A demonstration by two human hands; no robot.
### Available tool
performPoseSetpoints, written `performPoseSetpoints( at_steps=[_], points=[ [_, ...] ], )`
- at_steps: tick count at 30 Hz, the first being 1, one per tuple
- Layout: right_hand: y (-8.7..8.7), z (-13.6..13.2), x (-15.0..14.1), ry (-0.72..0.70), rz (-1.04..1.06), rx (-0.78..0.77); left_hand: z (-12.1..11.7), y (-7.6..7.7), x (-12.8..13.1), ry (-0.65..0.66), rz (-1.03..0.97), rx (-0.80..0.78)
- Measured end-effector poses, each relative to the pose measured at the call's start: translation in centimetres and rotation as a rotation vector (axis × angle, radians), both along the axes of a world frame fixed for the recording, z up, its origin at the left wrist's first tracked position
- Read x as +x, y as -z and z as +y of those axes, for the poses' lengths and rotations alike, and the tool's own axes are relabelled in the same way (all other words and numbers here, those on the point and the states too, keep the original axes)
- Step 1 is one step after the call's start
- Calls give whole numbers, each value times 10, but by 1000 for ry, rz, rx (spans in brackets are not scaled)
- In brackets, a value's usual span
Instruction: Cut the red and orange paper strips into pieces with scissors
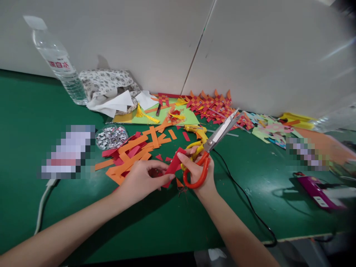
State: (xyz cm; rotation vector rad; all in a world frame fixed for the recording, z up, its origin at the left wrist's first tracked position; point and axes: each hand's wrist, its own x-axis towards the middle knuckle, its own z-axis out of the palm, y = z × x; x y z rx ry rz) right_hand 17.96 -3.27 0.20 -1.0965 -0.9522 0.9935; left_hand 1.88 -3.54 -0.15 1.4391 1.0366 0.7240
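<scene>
Between my two hands is a red paper strip [174,163], tilted above the table. My left hand [143,178] pinches its lower end between thumb and fingers. The thumb of my right hand [201,172] presses on the strip's upper end. That same hand also carries a pair of scissors [213,142] with red and yellow handles, its blades pointing up and away to the right, slightly apart. Beside my left hand lies a heap of orange and red paper strips [133,148]. A yellow glue gun [197,129] rests just beyond my right hand.
At the back left stand a water bottle [59,63] and a tissue pack [108,89]. A tub of googly eyes [111,137] sits near a blurred phone [69,150]. Woven paper fish [211,105] are piled by the wall. A black cord [236,181] crosses toward the front edge; a purple power strip [318,193] lies right.
</scene>
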Motion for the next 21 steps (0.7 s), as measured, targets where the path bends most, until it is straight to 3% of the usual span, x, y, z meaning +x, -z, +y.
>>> performPoseSetpoints(
  at_steps=[5, 21],
  points=[
    [1, 1, 0, 3, 0, 6, 1, -5, 0, 54, -42, -84],
    [3, 2, 2, 20, 10, 39, 1, -7, 0, 118, -7, -135]
  ],
)
